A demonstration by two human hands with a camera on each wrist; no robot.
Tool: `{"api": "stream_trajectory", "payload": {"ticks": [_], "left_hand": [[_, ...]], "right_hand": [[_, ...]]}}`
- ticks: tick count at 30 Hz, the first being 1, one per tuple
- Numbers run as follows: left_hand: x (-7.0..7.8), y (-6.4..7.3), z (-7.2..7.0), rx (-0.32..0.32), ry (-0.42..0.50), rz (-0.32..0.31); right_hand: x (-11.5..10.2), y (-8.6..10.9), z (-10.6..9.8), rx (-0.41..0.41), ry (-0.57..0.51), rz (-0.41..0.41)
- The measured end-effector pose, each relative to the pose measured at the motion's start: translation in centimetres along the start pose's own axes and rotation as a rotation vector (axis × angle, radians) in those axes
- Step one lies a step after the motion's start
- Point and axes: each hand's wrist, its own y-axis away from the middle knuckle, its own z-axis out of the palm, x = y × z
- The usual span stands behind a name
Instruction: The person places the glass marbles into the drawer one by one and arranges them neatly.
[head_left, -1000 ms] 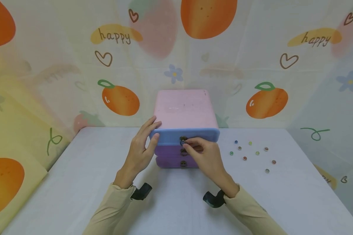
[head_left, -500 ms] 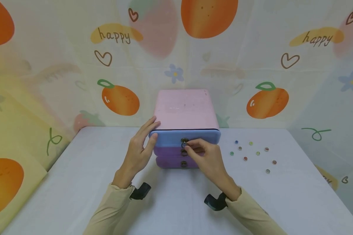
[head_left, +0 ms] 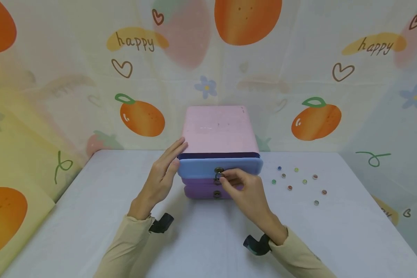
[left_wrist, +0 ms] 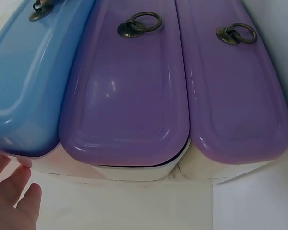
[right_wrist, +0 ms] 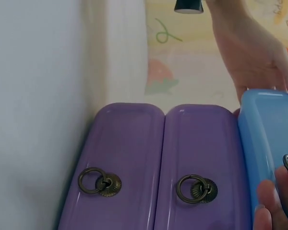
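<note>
A small chest with a pink top (head_left: pixel 219 129) stands on the table in the head view. Its blue top drawer (head_left: pixel 194 168) is partly out, with a dark gap behind the front. My right hand (head_left: pixel 248 193) pinches the ring pull (head_left: pixel 217 176) of that drawer between thumb and fingers. With fingers extended, my left hand (head_left: pixel 157 179) rests along the chest's left side, its thumb near the blue drawer's end. Below are two purple drawers, the middle one (left_wrist: pixel 125 91) and the bottom one (left_wrist: pixel 235 96), each with a bronze ring pull.
Several small round shiny beads lie scattered right of the chest, among them a blue one (head_left: pixel 279 168), a green one (head_left: pixel 273 181) and a clear one (head_left: pixel 316 202). A white cloth (head_left: pixel 90 216) covers the table. Behind hangs a fruit-printed curtain (head_left: pixel 229 73).
The blue drawer has slid out toward me, and a dark gap has appeared beneath the pink top. My right hand came back with it; my left hand shifted slightly back along the side.
</note>
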Motion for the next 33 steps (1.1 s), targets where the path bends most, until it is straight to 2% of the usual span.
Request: {"api": "stream_trajectory", "payload": {"ticks": [8,17,27,33], "left_hand": [[-0.6,-0.3,-0.1,-0.036,0.04,0.026],[-0.8,-0.1,-0.1,-0.057,0.064,0.011],[-0.9,-0.2,0.2,-0.041,0.093,0.025],[-0.8,-0.2,0.3,-0.034,0.094,0.007]], "right_hand": [[-0.2,0.5,0.0,0.002,0.005,0.014],[-0.3,1.3,-0.1,0.009,0.011,-0.008],[-0.6,2.2,-0.2,0.027,0.037,-0.052],[-0.7,2.6,-0.1,0.031,0.038,-0.07]]}}
